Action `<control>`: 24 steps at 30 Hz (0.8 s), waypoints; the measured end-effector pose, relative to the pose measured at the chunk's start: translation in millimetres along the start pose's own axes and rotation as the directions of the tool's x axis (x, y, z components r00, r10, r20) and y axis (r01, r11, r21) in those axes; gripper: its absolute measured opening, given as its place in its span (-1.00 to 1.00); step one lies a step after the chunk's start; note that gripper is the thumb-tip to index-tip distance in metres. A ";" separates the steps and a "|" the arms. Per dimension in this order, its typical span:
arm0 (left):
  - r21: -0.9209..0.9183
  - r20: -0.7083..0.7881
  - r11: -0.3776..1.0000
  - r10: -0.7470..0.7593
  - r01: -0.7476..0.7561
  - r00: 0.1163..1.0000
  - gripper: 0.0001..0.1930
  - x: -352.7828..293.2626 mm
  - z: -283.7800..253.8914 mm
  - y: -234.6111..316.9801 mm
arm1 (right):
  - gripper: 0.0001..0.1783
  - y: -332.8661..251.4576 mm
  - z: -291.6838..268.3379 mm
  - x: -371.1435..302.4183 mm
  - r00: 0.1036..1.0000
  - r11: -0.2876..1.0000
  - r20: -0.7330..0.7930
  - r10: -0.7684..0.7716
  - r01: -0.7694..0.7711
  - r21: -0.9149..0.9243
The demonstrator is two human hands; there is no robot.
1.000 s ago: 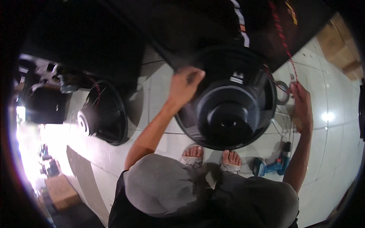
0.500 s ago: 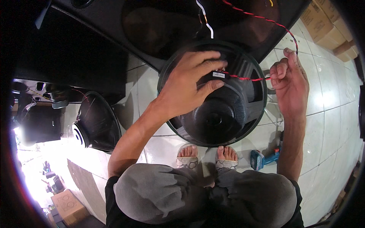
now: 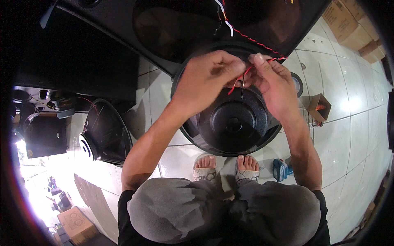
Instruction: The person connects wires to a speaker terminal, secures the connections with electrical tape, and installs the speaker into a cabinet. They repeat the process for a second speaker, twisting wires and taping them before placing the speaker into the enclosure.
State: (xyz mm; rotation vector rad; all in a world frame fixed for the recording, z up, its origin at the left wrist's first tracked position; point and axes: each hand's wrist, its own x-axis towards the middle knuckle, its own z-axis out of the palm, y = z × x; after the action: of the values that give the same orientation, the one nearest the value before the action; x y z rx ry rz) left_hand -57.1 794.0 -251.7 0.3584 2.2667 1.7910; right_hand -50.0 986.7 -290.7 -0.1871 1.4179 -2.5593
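- Left hand (image 3: 207, 80) pinches the red wire (image 3: 262, 44) over the speaker driver (image 3: 234, 123).
- Right hand (image 3: 273, 84) pinches the same wire, just beside.
- Second driver (image 3: 104, 133) lies far left.

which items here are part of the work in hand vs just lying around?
In use:
- left hand and right hand, both pinching the red wire
- large speaker driver under the hands
- black speaker cabinet, where the wire leads

Lying about:
- second speaker driver
- blue power drill
- small open cardboard box
- tape roll
- cardboard cartons
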 end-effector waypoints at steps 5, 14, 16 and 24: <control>0.117 -0.161 0.988 0.119 -0.101 0.980 -0.72 -21.2 3.4 -1.8 | -0.67 4.5 -12.4 -0.7 0.996 0.998 -0.084 0.004 -0.009 -0.056; 0.474 -0.176 0.855 0.327 -0.212 0.928 -0.84 -36.6 21.7 -2.9 | -0.71 13.1 -5.0 -10.4 0.995 0.982 -0.025 -0.094 0.089 -0.166; 0.378 -0.185 0.914 0.229 -0.146 0.956 -0.86 -37.9 16.2 -2.5 | -0.71 11.9 -9.0 -12.0 0.995 0.986 0.036 -0.092 0.096 -0.139; -0.551 -0.053 0.821 -0.210 0.147 0.976 -0.79 -41.7 32.1 -17.7 | -0.71 20.2 7.2 -11.8 0.981 0.952 -0.135 -0.139 0.170 0.254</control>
State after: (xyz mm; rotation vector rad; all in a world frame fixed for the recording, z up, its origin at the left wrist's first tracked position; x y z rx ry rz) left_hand -8.2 805.8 -275.1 -0.0652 1.6625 2.2808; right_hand -34.6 973.2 -304.1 -0.1124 1.1189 -2.8991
